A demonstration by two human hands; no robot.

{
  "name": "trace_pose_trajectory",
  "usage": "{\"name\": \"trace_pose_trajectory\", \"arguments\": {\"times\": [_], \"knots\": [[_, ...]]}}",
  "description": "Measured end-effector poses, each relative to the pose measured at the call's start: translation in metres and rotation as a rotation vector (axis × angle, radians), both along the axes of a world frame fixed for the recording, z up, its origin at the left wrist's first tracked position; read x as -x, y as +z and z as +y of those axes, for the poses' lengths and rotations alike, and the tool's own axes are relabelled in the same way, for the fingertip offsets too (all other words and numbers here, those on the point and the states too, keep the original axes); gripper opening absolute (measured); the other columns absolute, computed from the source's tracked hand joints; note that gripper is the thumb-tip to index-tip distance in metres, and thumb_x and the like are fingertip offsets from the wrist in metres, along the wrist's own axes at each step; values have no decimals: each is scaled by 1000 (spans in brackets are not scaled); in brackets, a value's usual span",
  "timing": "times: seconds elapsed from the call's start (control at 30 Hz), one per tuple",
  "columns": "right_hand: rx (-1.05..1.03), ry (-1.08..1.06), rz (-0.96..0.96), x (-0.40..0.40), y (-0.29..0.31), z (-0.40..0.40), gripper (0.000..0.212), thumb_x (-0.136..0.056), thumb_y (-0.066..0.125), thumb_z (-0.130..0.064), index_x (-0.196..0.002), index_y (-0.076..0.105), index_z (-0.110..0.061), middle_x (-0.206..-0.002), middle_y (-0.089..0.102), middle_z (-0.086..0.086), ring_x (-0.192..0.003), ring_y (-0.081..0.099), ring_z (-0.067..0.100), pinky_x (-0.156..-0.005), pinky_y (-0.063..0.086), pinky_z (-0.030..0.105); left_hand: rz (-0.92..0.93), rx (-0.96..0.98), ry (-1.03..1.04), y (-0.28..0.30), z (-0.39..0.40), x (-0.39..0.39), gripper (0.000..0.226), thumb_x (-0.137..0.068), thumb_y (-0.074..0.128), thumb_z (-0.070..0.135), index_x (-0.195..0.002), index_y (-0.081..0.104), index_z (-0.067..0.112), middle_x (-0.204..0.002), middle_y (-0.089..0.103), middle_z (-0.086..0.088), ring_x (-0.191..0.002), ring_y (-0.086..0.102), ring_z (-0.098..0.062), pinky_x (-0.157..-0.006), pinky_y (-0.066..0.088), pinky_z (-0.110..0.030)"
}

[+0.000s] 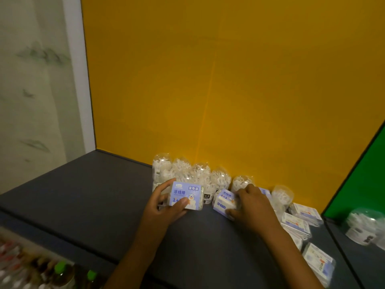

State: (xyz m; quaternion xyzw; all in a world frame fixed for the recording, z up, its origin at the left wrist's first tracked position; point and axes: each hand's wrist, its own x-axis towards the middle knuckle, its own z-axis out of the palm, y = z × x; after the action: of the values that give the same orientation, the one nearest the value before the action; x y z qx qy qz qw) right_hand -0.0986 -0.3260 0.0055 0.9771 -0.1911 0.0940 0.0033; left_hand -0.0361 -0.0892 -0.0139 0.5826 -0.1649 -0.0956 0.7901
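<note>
Head view, 2 hands at a dark shelf (93,195) before a yellow wall (229,80).

Left box (186,196): a clear plastic case with a pale blue label, blue characters, a cartoon animal and white contents showing at its lower edge. It stands upright, label toward the camera, between the thumb and fingers of the left hand (164,207). The thumb lies across the lower front, and the index finger curls round the upper left corner. Whether its base touches the shelf cannot be told.

Right box (225,203): same label, lying tilted, under the fingers of the right hand (252,207). This hand shows its back, with fingers curled over the box's far side and the thumb pressed at its near corner, grasping it.

Both forearms reach in from the lower edge.

Just beyond the fingertips, domed clear jars (200,172) of white picks line the wall. To the right of the right hand's fingers lie flat packs (295,223), then a green panel (362,174) and 1 more jar (362,226), which is blurred.
</note>
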Motion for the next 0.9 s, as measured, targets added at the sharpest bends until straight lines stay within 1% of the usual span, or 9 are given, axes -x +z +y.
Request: {"name": "trace_pose_trajectory", "arguments": {"times": [0.13, 0.23, 0.37, 0.47, 0.53, 0.57, 0.67, 0.77, 0.9], "knots": [[14, 4, -7, 3, 0, 3, 66, -77, 65, -64, -128, 49, -24, -128, 51, 3, -116, 47, 20, -92, 40, 31, 9, 20, 31, -1, 8, 1, 51, -78, 72, 4, -123, 56, 20, -105, 70, -4, -90, 71, -11, -64, 57, -23], [-70, 58, -81, 10, 0, 8, 69, -70, 72, -62, -124, 48, -26, -123, 53, 2, -112, 49, 21, -87, 41, 33, 10, 31, 47, 2, 8, 8, 50, -77, 73, 4, -122, 57, 21, -104, 71, -4, -88, 71, -11, -64, 57, -23], [-310, 136, -331, 37, 11, 7, 59, -71, 81, -42, -120, 48, -32, -114, 52, -1, -102, 52, 18, -73, 44, 29, -14, 42, 62, 10, 6, 23, 51, -77, 74, 7, -121, 57, 25, -100, 73, -4, -88, 72, -13, -64, 57, -23], [-357, 153, -473, 68, 21, 0, 59, -72, 84, -32, -117, 46, -41, -114, 49, -7, -98, 55, 13, -69, 46, 28, -31, 43, 47, 19, 0, 39, 51, -77, 74, 8, -122, 57, 27, -100, 73, -6, -88, 72, -14, -65, 58, -23], [-373, 131, -537, 92, 25, -5, 59, -71, 85, -28, -116, 48, -42, -115, 50, -11, -96, 57, 9, -69, 50, 29, -58, 40, 31, 25, -8, 52, 51, -78, 73, 7, -123, 57, 25, -102, 72, -6, -88, 71, -12, -65, 58, -22], [-389, 122, -565, 105, 27, -9, 59, -71, 85, -25, -116, 50, -41, -115, 50, -13, -95, 58, 7, -68, 50, 27, -72, 34, 24, 27, -13, 60, 51, -79, 73, 7, -124, 56, 24, -103, 72, -5, -89, 71, -10, -66, 58, -22], [-429, 104, -639, 149, 31, -18, 59, -70, 86, -20, -116, 54, -39, -113, 51, -18, -93, 57, -2, -60, 46, 14, -83, 40, 4, 30, -28, 87, 52, -80, 72, 6, -126, 55, 24, -105, 71, -3, -91, 70, -10, -72, 59, -25], [-421, 62, -674, 195, 37, -28, 61, -71, 86, -17, -115, 51, -40, -113, 52, -18, -91, 55, -9, -61, 44, 10, -65, 36, -44, 30, -43, 117, 54, -79, 72, 10, -127, 54, 26, -111, 69, -4, -96, 69, -14, -78, 59, -31], [-418, 4, -731, 259, 38, -41, 60, -69, 86, -15, -114, 53, -37, -109, 54, -18, -86, 55, -6, -63, 42, 6, -60, 33, -95, 32, -61, 167, 50, -82, 70, 9, -126, 54, 27, -109, 70, -2, -93, 70, -12, -75, 59, -28]]}}
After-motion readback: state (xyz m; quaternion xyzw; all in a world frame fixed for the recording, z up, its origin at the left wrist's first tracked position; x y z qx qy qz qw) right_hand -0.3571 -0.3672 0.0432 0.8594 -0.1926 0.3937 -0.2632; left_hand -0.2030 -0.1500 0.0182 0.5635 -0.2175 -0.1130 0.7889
